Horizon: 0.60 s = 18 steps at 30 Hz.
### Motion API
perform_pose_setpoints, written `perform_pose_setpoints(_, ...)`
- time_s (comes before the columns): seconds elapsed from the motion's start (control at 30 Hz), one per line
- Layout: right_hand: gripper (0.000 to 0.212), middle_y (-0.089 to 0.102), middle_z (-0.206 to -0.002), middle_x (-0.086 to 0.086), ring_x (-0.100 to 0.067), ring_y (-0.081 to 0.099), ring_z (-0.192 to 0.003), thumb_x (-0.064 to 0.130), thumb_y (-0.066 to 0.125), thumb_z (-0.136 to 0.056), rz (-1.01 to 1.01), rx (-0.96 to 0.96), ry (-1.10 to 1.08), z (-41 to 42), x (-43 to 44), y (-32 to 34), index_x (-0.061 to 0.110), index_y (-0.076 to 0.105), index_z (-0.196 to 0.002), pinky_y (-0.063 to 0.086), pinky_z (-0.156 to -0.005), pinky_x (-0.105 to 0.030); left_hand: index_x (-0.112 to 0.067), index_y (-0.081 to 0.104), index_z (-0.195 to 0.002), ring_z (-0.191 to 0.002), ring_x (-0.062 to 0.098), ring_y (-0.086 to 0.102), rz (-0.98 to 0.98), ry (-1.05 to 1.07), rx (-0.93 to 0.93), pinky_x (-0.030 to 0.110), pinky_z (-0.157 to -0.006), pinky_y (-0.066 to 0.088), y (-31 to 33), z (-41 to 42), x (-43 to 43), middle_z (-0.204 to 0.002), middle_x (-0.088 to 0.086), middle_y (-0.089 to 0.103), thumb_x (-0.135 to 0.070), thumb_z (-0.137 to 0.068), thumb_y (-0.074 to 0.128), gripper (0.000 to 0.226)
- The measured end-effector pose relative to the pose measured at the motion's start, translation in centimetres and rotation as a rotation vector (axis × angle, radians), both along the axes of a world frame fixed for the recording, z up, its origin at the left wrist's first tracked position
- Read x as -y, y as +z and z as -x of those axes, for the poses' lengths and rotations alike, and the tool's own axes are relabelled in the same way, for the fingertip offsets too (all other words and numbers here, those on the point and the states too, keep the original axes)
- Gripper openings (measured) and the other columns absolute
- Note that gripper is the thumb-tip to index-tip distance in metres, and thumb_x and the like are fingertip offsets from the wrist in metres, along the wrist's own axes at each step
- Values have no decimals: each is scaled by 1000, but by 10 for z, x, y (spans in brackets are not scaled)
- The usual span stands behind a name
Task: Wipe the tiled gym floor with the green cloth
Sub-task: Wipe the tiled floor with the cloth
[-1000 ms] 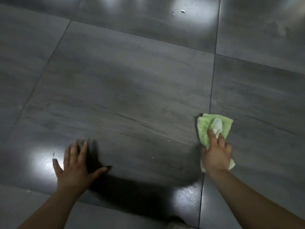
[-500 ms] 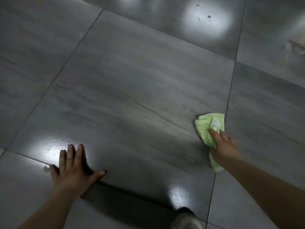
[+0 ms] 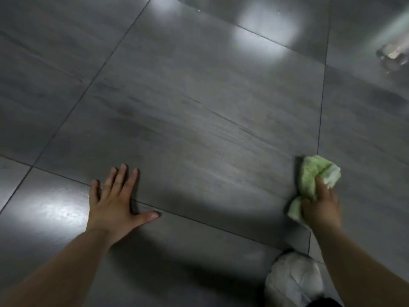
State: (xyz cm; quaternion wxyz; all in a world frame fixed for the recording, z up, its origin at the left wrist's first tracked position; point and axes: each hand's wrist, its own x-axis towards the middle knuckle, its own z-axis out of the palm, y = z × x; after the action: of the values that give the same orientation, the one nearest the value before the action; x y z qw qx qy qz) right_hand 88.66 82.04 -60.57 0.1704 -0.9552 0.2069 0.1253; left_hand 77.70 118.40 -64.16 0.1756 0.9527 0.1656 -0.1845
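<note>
The floor (image 3: 199, 120) is made of large dark grey tiles with thin grout lines and shiny light reflections. My right hand (image 3: 321, 207) grips the crumpled green cloth (image 3: 314, 173) and holds it down on the floor at the right, beside a grout line. The cloth bunches out ahead of my fingers and a corner sticks out to the left of my palm. My left hand (image 3: 115, 200) rests flat on the floor with fingers spread, across a grout line at the lower left.
A white shoe (image 3: 292, 282) shows at the bottom, between my arms. A blurred pale object (image 3: 394, 56) lies on the floor at the far right edge. Bright light patches reflect off the tiles at the top and left.
The view has shifted, so both hands sit further right in the frame. My right hand has drawn the cloth back toward me and bunched it tighter. My left hand stays flat.
</note>
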Motion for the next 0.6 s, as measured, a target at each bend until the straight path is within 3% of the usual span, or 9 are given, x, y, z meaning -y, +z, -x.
perform_pose_setpoints(0.07,62,25,-150,-21,-42,29,-133,6,53,-88,-71,-73,-76,5,7,2,14,28,-144,22,-111,-39,-29,-22,-138,-140,12,-20,-10,-26,-70,37,-111,-11,5,-2,0,-146,-10,-27,-88,-47,28,119)
perform_pose_setpoints(0.17,62,26,-149,-22,-41,29,-133,7,53,-89,-157,-147,-61,13,-15,5,14,28,-145,22,-112,-39,-27,-16,-142,-140,17,-20,13,13,-108,44,-114,-10,12,2,1,-153,0,-22,-72,-69,49,108)
perform_pose_setpoints(0.3,58,18,-153,-11,-39,24,-133,19,46,-93,-8,-86,-20,24,-83,0,23,23,-146,23,-109,-38,-28,-8,-144,-141,20,-17,79,301,-72,50,-113,-8,13,28,32,-155,2,-16,-63,-81,39,85)
perform_pose_setpoints(0.4,59,26,-151,-7,-31,31,-128,31,42,-87,42,10,355,44,-178,-7,28,28,-144,28,-103,-32,-29,-10,-144,-141,19,-19,103,353,-88,50,-112,-9,4,29,39,-154,1,-18,-60,-84,37,82)
perform_pose_setpoints(0.43,61,36,-146,-6,-30,40,-122,32,53,-82,11,52,534,53,-206,-10,30,36,-140,34,-98,-32,-29,-9,-144,-141,19,-19,103,360,-91,50,-112,-9,4,29,36,-154,1,-17,-60,-83,40,84)
perform_pose_setpoints(0.5,60,65,-116,-3,-27,62,-90,32,77,-56,-8,194,842,56,-233,-15,30,64,-115,50,-74,-31,-28,-9,-144,-141,19,-19,108,360,-95,49,-112,-9,3,29,31,-154,1,-17,-58,-80,49,91)
perform_pose_setpoints(0.53,52,71,-99,-2,-26,66,-73,30,74,-50,-43,236,927,47,-226,-17,29,71,-101,52,-62,-29,-28,-9,-144,-141,19,-20,112,349,-100,49,-112,-9,4,30,30,-154,2,-17,-57,-79,52,94)
perform_pose_setpoints(0.6,46,73,-95,-5,-28,67,-66,28,54,-57,35,224,1043,18,-180,-12,25,73,-99,53,-56,-30,-28,-11,-143,-140,20,-20,101,329,-98,49,-112,-8,7,32,32,-154,2,-19,-58,-78,53,97)
